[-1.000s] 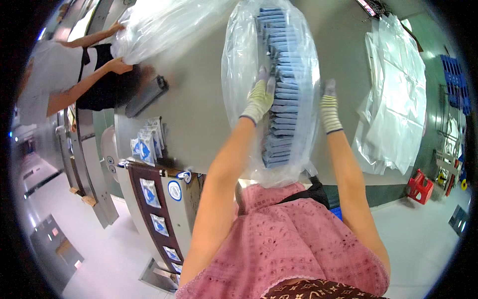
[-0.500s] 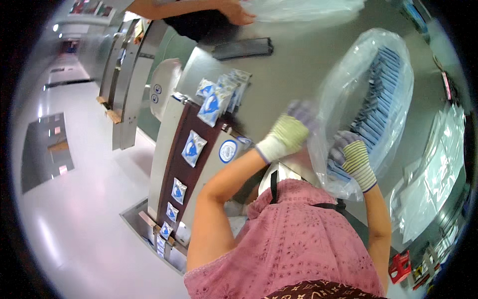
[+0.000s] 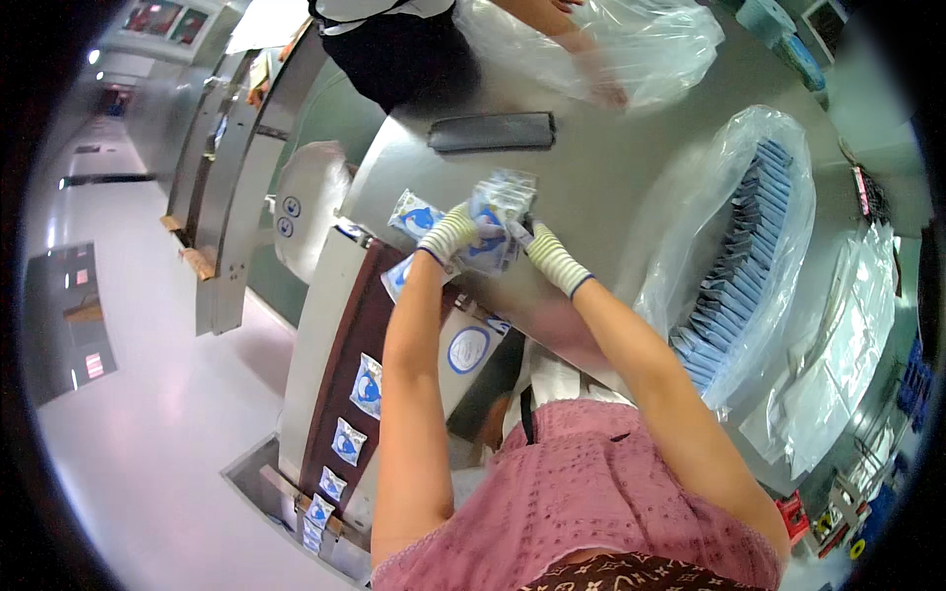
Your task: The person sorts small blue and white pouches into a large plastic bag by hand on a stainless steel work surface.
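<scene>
My left hand (image 3: 455, 232), in a striped work glove, grips the left side of a bunch of small blue-and-white packets (image 3: 501, 209). From the other side my gloved right hand (image 3: 554, 258) closes on the same bunch, its fingers partly hidden by the packets. One loose packet (image 3: 414, 213) lies just beyond my left hand, and another sits below it at the conveyor's end. More packets (image 3: 348, 441) lie spaced out along the dark red conveyor belt (image 3: 330, 394). To my right, a large clear plastic bag (image 3: 655, 281) holds rows of upright blue packets (image 3: 739, 266).
A dark grey bar (image 3: 493, 132) lies on the metal table (image 3: 611, 148). Across from me a co-worker's arm (image 3: 562, 30) reaches over another clear bag (image 3: 680, 49). Flat clear bags (image 3: 838, 364) are piled at the right edge, near a red holder (image 3: 792, 516).
Both hands have left the big bag and moved left to the packets at the conveyor's end, taking hold of them. The co-worker's arm has shifted right.
</scene>
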Tool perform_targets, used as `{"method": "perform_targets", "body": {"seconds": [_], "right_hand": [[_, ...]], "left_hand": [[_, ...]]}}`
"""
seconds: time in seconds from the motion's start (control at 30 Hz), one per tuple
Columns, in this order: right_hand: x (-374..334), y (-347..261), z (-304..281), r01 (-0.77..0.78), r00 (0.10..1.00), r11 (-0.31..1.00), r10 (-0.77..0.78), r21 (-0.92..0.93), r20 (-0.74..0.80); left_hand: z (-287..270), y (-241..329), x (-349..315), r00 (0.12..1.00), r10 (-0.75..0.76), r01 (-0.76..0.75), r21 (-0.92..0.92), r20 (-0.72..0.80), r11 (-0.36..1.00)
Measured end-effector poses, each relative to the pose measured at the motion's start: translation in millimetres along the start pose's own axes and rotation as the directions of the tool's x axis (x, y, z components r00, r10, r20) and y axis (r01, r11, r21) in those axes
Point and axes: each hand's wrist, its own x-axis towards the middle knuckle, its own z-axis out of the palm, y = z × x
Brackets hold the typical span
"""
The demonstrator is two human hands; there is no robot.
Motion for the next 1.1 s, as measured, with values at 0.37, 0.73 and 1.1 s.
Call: {"method": "perform_targets", "body": {"seconds": [0.37, 0.73, 1.1], "right_hand": [[-90, -2, -44, 0.088, 0.971, 0.964, -0.027, 0.251, -0.237], [-218, 6, -185, -0.043, 0.999, 0.432, 0.021, -0.901, -0.038], [-282, 30, -204, 0.236, 0.954, 0.538, 0.031, -0.810, 0.298]], "left_hand": [[122, 36, -20, 0.923, 0.377, -0.366, -0.134, 0.070, 0.921], [152, 168, -110, 0.934, 0.356, -0.306, -0.442, 0.032, 0.843], [285, 134, -42, 0.868, 0.287, -0.493, 0.767, 0.404, 0.411]]}}
